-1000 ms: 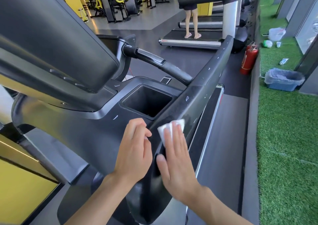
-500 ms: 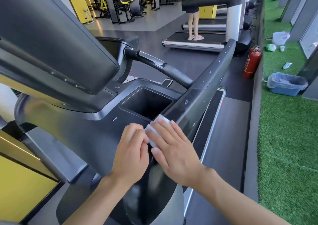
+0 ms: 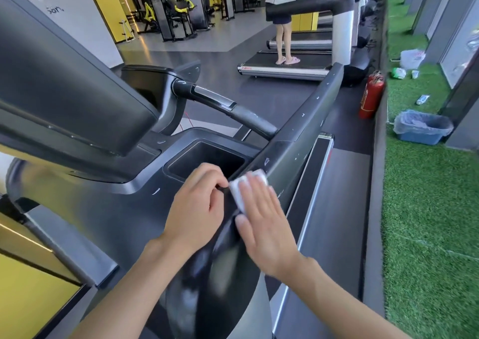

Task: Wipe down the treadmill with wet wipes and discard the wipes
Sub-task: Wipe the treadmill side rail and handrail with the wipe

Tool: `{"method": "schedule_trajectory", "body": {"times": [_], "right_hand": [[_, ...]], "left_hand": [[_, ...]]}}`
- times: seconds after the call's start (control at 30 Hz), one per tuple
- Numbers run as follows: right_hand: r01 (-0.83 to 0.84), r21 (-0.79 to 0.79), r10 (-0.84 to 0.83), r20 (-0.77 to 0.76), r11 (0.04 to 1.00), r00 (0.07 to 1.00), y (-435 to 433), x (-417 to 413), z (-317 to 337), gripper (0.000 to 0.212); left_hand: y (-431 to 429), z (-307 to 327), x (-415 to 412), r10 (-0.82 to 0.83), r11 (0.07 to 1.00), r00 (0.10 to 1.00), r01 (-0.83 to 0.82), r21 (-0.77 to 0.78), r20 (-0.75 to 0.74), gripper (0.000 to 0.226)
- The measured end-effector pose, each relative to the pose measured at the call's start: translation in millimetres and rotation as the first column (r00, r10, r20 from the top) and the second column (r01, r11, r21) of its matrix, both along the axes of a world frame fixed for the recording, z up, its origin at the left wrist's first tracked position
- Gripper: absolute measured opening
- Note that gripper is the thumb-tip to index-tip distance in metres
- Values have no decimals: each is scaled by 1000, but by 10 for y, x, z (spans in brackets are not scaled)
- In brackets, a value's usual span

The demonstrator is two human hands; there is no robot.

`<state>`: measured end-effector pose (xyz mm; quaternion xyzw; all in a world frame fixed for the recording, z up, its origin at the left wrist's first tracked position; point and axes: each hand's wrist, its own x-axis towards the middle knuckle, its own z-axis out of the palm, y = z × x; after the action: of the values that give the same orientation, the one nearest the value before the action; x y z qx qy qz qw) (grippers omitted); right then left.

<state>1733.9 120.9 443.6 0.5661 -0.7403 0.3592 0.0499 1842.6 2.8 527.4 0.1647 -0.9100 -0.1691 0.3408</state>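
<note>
A dark grey treadmill (image 3: 298, 136) fills the left and middle of the head view, with its console, a square cup well (image 3: 207, 161) and a long side rail running away to the right. My right hand (image 3: 261, 222) lies flat with straight fingers on the near end of that rail and presses a folded white wet wipe (image 3: 239, 188) against it. The wipe shows above and left of my fingertips. My left hand (image 3: 197, 206) rests on the console edge just left of the wipe, fingers curled, with nothing visible in it.
A blue bin with a clear liner (image 3: 421, 127) stands on the artificial grass at right. A red fire extinguisher (image 3: 370, 97) stands beyond the rail's far end. A person stands on another treadmill (image 3: 285, 70) further back. The belt (image 3: 334, 196) lies right of the rail.
My right hand slid left toward my left hand, then back right onto the rail, fingers now pointing up the rail. My left hand stayed on the console edge.
</note>
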Motion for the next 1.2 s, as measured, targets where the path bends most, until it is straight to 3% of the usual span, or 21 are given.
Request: {"method": "schedule_trajectory", "body": {"times": [0.07,0.13,0.23,0.3,0.37,0.43,0.7,0.77,0.83,0.87,0.93,0.97,1.03,1.07,1.13,1.2], "right_hand": [[94,-55,-80,210,994,974,-61,29,-61,63],[85,-118,-41,331,989,943,-30,276,-111,66],[-7,-203,88,395,979,915,140,657,-280,66],[6,-201,82,428,980,900,131,630,-336,66],[91,-168,21,568,982,823,-30,446,-285,67],[197,-155,-25,723,968,690,-187,237,-172,69],[141,-227,90,773,964,628,111,792,-415,67],[169,-167,79,898,971,434,-59,445,-392,47],[206,-36,-19,966,978,259,-220,8,-388,57],[201,-32,16,997,979,80,-241,-91,-410,65],[162,4,-3,1000,987,-5,-197,-72,-411,62],[138,21,-20,1000,990,-7,-131,45,-369,46],[81,2,-1,1000,997,-10,47,322,-297,34],[53,-12,12,1000,998,9,104,394,-290,49],[32,-15,13,998,999,65,52,251,-277,52],[55,-27,27,1000,998,3,-97,-52,-249,63]], "left_hand": [[-26,-20,-105,-34,999,993,32,15,114,29],[-43,-64,-182,-59,998,979,54,30,197,31],[-37,-108,-210,-45,999,974,43,13,223,27],[-23,-113,-195,-31,999,972,34,-7,233,27],[-11,-111,-193,-21,999,970,26,-19,241,31],[6,-111,-200,-15,999,970,22,-24,245,32],[12,-73,-231,21,994,958,10,-109,284,28],[2,-23,-290,45,986,950,7,-167,308,20],[-3,-3,-363,70,974,938,8,-225,338,21],[1,-12,-393,82,967,934,11,-256,348,25],[14,-45,-418,102,956,932,4,-292,347,31],[18,-56,-418,111,956,934,-7,-293,340,32],[14,-63,-412,116,956,936,-15,-292,331,32],[15,-58,-412,113,956,935,-10,-295,335,32],[15,-50,-418,113,954,932,-5,-300,345,32],[19,-52,-424,118,955,931,-11,-296,345,32]]}}
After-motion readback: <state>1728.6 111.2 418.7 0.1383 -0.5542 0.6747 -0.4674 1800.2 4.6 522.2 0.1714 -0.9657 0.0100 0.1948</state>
